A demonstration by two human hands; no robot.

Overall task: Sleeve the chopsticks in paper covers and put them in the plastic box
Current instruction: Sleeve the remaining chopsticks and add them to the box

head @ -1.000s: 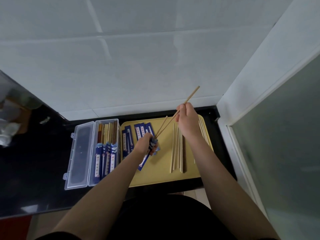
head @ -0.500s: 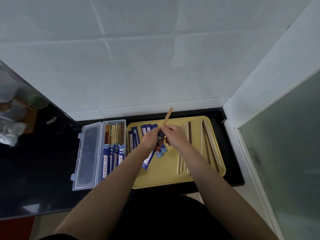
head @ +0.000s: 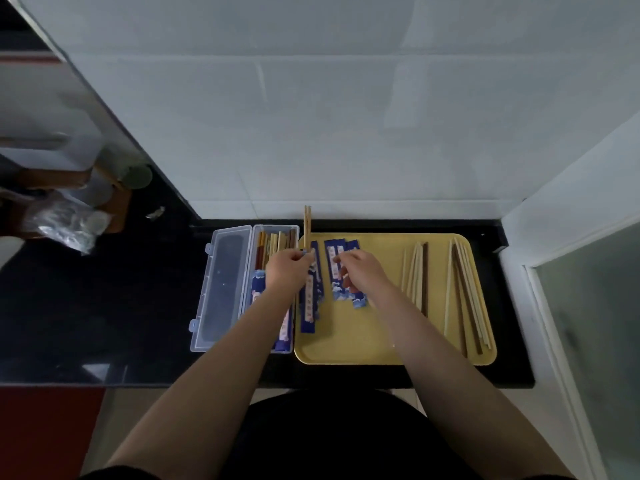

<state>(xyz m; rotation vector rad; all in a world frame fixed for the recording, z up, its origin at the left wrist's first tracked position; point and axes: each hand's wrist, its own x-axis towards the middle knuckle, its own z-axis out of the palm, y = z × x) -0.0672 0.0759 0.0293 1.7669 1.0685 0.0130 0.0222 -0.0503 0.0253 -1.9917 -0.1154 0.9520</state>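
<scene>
Chopsticks (head: 307, 221), sleeved pair, being pinched by left hand (head: 286, 271) at tray's (head: 381, 351) left edge beside plastic box (head: 258, 233) containing sleeved pairs; right hand (head: 360, 271) resting loosely curled on paper covers (head: 333, 249)

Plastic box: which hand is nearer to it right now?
Left. The left hand holds a sleeved pair of chopsticks right at the plastic box's right wall. The right hand is further right, over the blue paper covers on the yellow tray.
</scene>
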